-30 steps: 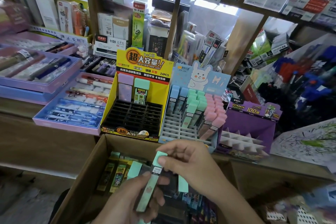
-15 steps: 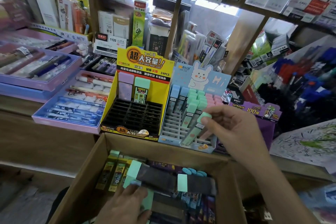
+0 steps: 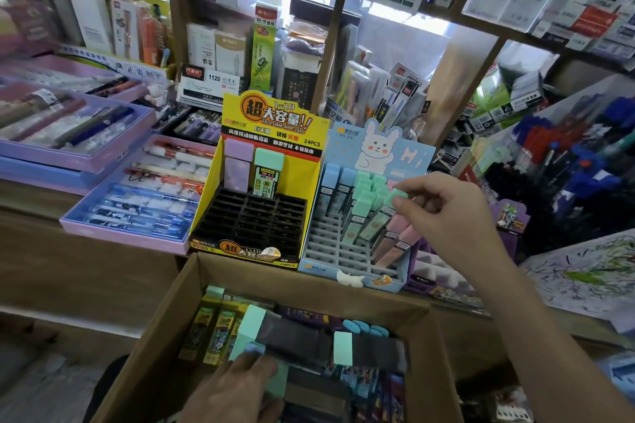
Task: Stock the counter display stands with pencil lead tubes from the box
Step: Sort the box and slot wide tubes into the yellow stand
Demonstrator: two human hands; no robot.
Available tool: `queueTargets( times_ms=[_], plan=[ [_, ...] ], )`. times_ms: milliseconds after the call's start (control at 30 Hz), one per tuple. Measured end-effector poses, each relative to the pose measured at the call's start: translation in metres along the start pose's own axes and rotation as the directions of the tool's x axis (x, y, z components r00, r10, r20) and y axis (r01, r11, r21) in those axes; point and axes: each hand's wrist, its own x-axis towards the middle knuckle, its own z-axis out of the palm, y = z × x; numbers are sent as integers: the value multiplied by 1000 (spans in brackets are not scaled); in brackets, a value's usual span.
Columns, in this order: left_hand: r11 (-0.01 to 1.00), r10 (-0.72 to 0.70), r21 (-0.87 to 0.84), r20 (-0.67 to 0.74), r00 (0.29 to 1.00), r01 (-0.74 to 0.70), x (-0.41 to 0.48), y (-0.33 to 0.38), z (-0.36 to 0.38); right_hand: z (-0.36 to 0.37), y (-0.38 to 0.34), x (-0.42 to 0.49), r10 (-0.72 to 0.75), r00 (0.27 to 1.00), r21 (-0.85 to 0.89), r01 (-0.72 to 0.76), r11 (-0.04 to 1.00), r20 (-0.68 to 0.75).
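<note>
Head view: right hand pinches mint cap of lead tube, long, pale green, tilted in blue stand. Pink tubes just under fingers. Tube bottom hidden. Left hand touches green tubes in box; grip unclear, wrist cut off. Empty slots left of fingers, near stand's front edge.

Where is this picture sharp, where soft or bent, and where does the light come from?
Head view: print on the yellow cardboard display stand and the mint-capped pencil lead tube in the right hand are sharp; head view: the lilac pen tray far left is smeared; head view: white backlight washes out the top centre; head view: the wooden shelf post leans, wide-angle bending.
</note>
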Motion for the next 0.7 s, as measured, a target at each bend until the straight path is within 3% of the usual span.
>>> queueTargets(
  times_ms=[167,500,700],
  plan=[
    [997,0,-73,-76,997,-5,-2,-3,4,6,1,1,7,999,-54,-5,999,42],
    [1000,6,-5,-86,996,-6,-2,3,-2,10,3,2,27,994,-16,-26,1000,101],
    [1000,9,12,-98,995,-8,-1,2,0,15,3,6,-156,982,-243,177,954,104]
  ],
)
